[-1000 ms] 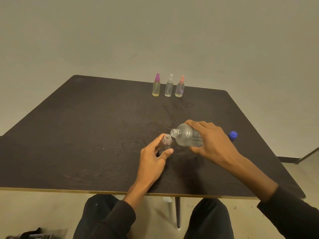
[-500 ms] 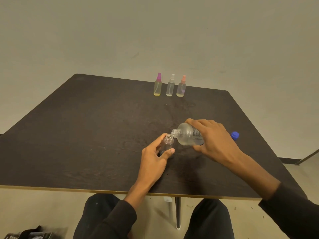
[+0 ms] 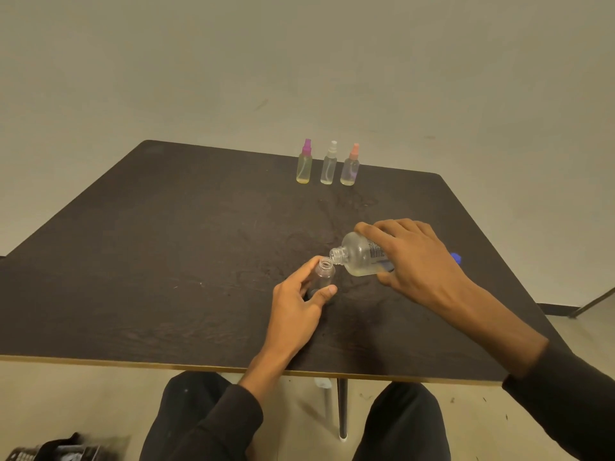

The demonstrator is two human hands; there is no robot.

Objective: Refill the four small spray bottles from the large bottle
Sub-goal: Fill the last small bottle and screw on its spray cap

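My left hand grips a small clear bottle with its cap off, standing upright on the dark table. My right hand holds the large clear bottle tipped on its side, its open mouth right above the small bottle's rim. A little pale liquid lies in the large bottle's lower side. Three capped small spray bottles stand in a row at the far edge: purple-topped, white-topped and pink-topped.
A blue cap lies on the table behind my right hand. The table's near edge runs just above my knees. A dark object sits on the floor at the lower left.
The large bottle's mouth has stayed by the small bottle's rim while my right hand tilted it slightly. My left hand keeps its hold on the small bottle.
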